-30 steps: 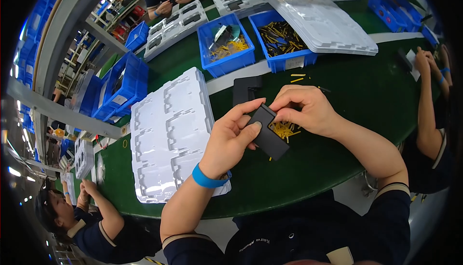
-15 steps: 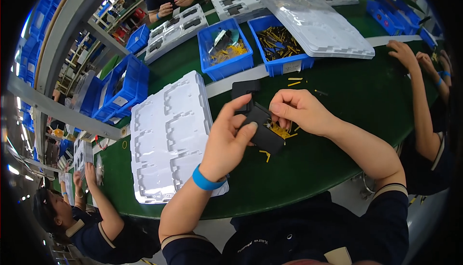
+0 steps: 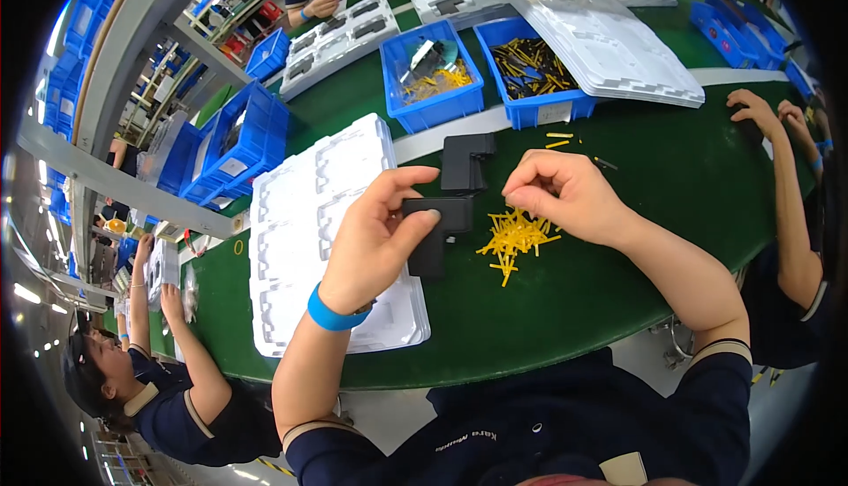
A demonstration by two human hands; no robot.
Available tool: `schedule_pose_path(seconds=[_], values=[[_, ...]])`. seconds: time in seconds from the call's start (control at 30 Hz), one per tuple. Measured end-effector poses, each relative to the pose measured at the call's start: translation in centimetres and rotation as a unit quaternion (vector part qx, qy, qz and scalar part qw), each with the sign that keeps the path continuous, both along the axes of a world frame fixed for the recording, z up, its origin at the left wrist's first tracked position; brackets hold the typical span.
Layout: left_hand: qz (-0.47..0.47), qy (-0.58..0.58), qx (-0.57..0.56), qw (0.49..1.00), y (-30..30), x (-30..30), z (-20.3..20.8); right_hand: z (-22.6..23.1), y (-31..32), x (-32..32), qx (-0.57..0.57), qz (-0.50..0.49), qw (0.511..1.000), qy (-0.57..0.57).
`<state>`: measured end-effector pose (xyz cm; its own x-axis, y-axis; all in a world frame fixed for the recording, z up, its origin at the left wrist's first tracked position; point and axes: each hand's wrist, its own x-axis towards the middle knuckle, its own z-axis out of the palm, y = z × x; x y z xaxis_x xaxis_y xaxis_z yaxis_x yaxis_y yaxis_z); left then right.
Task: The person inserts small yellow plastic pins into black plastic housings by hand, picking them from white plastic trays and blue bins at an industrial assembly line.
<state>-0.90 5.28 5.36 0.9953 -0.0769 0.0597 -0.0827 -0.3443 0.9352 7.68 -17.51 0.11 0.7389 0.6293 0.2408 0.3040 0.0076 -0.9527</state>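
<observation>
My left hand point(image 3: 358, 243) grips a black L-shaped plastic part point(image 3: 427, 252) between thumb and fingers, over the right edge of a white moulded tray point(image 3: 287, 230). Just beyond it, a second black plastic part point(image 3: 465, 164) lies on the green table. My right hand point(image 3: 574, 196) is closed in a pinch over the far side of a loose pile of thin yellow strips point(image 3: 516, 237). Whatever sits between those fingertips is too small or hidden to name.
Ahead stand a blue bin point(image 3: 430, 120) with yellow strips and another blue bin point(image 3: 537, 115) with black and yellow pieces. A stack of white trays point(image 3: 609, 49) leans over the second bin's edge. Co-workers sit at left, right and across; a grey metal post point(image 3: 106, 62) rises at left.
My left hand has moved left with the black part, away from the yellow pile, uncovering it. My right hand has drawn apart from the part, staying pinched.
</observation>
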Motion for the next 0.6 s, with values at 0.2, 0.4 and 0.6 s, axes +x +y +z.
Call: schedule_pose_path(seconds=[0.2,0.4,0.6], values=[[-0.039,0.010,0.068,0.997,-1.1,0.5,-0.2,0.4,0.2,-0.4,-0.013,-0.006,0.982,-0.187],[-0.050,0.051,0.080,0.994,-1.7,0.5,0.1,0.2,-0.3,-0.4,-0.007,0.015,0.963,-0.270],[-0.070,0.056,0.099,0.991,-1.5,0.4,0.3,0.9,-0.6,-0.7,-0.032,0.025,0.947,-0.317]])
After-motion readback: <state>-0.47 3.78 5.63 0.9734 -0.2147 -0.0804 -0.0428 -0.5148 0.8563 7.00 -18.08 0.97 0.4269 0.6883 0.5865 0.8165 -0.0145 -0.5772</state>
